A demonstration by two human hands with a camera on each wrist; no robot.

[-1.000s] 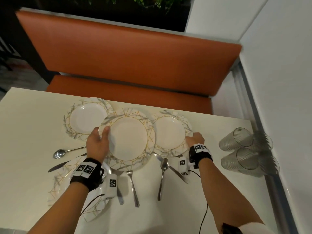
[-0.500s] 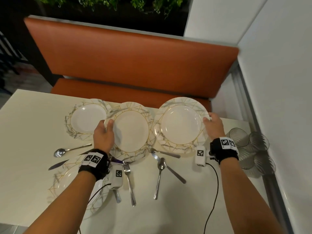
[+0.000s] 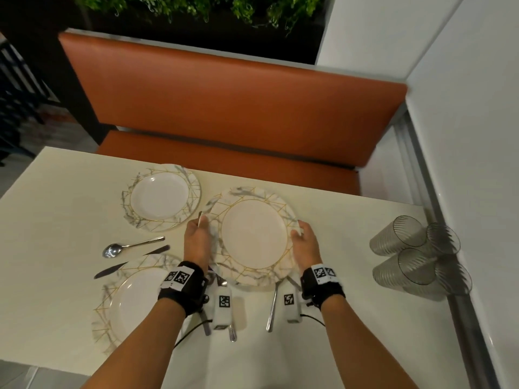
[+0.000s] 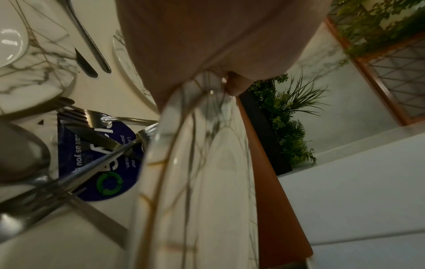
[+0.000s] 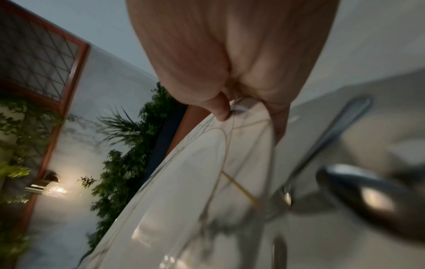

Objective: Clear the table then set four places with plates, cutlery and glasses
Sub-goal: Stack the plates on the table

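Between my hands a marbled, gold-lined plate [image 3: 254,234] shows just above the cream table [image 3: 56,220]. My left hand [image 3: 200,230] grips its left rim, and my right hand [image 3: 300,234] pinches its right rim. In the left wrist view, my thumb curls over the plate [image 4: 195,182]. The right wrist view has my thumb pressing on the plate [image 5: 184,182]. A second rim seems to sit under it. Another plate [image 3: 163,197] lies far left and a third plate [image 3: 132,301] near left. Several ribbed glasses [image 3: 412,254] lie on their sides at the right.
A spoon [image 3: 132,246] and a knife [image 3: 132,261] lie at left. Forks, a knife and a spoon [image 3: 273,304] lie crossed under my wrists, over a blue round sticker [image 4: 101,163]. An orange bench [image 3: 224,108] runs behind the table. A white wall stands at right.
My right hand carried the right-hand plate left, over the middle plate. Where two plates lay side by side, one plate face now shows. My left hand stayed on the left rim.
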